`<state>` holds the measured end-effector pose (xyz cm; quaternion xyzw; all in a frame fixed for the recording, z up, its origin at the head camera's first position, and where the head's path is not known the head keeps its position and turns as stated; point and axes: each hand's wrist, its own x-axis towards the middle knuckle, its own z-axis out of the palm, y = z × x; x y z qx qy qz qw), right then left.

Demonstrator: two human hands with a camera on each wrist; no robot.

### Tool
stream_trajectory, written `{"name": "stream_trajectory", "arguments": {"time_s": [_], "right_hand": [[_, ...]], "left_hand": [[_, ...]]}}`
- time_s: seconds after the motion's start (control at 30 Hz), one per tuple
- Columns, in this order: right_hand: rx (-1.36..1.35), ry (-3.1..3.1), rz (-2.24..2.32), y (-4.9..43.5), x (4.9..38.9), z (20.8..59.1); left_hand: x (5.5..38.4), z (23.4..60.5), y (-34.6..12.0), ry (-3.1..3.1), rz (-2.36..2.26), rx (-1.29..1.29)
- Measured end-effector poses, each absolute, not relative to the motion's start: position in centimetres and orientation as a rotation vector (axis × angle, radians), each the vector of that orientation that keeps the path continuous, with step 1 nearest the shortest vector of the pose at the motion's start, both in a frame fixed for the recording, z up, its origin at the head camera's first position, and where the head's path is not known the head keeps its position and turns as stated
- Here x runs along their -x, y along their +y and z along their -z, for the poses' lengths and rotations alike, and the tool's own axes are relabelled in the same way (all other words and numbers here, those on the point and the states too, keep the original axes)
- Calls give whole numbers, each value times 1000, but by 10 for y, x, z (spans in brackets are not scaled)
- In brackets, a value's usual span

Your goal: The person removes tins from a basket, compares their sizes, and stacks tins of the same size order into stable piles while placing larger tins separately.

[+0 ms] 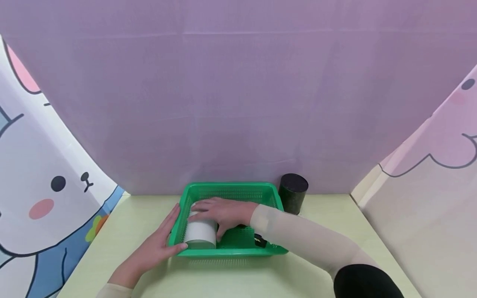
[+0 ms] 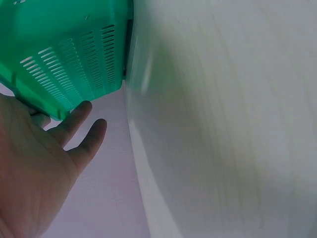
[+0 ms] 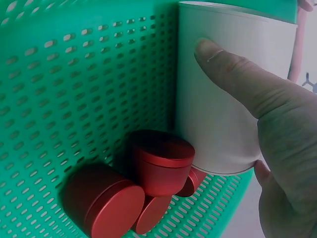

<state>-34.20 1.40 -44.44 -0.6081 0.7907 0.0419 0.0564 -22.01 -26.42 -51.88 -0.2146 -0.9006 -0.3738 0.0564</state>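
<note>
A green plastic basket [image 1: 238,251] with slotted walls stands on the table. At its left end is a white cylindrical canister [image 1: 201,232]. My right hand [image 1: 232,213] reaches in over the basket and grips this canister, fingers over its top and thumb along its side. In the right wrist view several small red lidded tins [image 3: 163,168] lie beside the canister; in the head view my hand and forearm hide them. My left hand [image 1: 158,247] touches the basket's left side, with its fingers extended along the rim and its thumb at the near corner.
A black cylindrical container [image 1: 293,193] stands just behind the basket's right end. A small black object [image 1: 260,241] shows beside my right sleeve. A purple cloth [image 1: 238,103] hangs behind the pale table [image 1: 238,279], and printed cloths flank both sides.
</note>
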Motion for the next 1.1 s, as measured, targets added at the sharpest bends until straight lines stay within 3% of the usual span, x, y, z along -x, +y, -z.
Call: {"name": "stream_trajectory", "arguments": {"time_s": [0.47,1.1], "right_hand": [[1947,2445,-303,9,344,457],[1874,2453,-36,19,352,456]], "left_hand": [[219,516,-263,-2737,1120,647],[222,522,-266,-2730,1118,636]]}}
